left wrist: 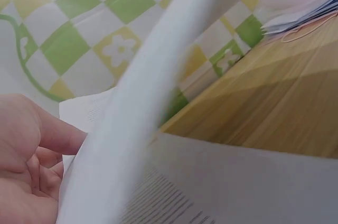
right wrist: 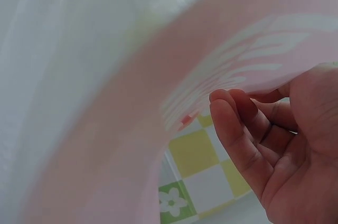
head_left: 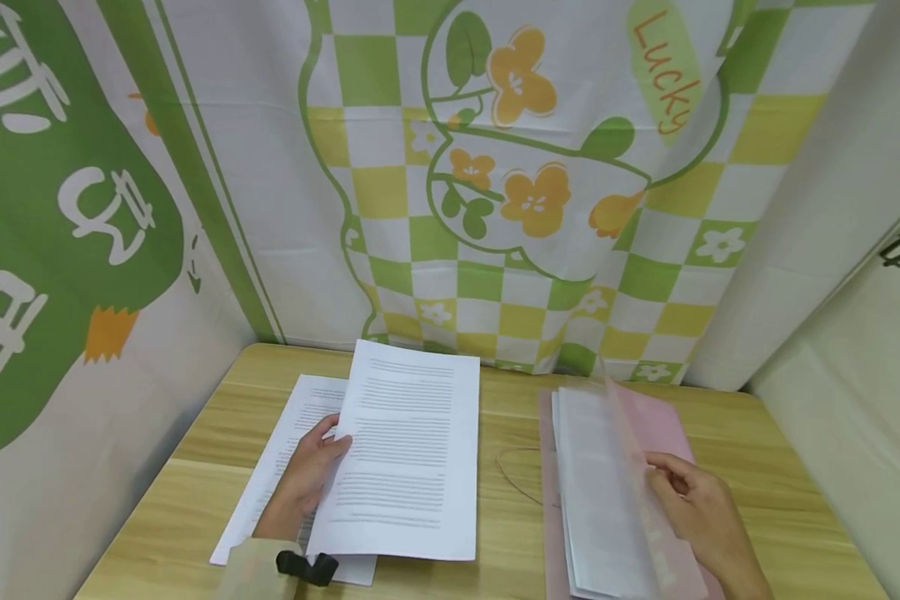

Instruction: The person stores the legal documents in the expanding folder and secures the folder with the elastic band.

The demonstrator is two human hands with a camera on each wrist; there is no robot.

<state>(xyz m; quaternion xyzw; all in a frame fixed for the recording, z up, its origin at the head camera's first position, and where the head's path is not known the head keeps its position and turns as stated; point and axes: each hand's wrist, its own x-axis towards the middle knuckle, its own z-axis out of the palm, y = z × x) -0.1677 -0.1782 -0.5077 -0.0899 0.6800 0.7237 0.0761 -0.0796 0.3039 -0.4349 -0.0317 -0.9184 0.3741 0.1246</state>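
Note:
In the head view, my left hand (head_left: 311, 467) pinches the left edge of a printed sheet of paper (head_left: 401, 467), thumb on the front. The sheet is raised over other printed paper (head_left: 270, 475) on the table. In the left wrist view, the curled sheet (left wrist: 132, 102) blocks much of the scene, and part of my left hand (left wrist: 26, 160) shows at its edge. To the right lies a pink folder (head_left: 660, 417) with clear plastic sleeves (head_left: 596, 492). My right hand (head_left: 697, 508) pinches its lifted pink leaf, whose bent surface (right wrist: 132, 102) fills much of the right wrist view.
A thin elastic cord (head_left: 513, 475) loops out from the folder's left side onto the wooden table (head_left: 510, 433). Behind the table hangs a curtain (head_left: 450, 250) with green and yellow checks, and fabric (head_left: 225, 400) hangs along the left side too.

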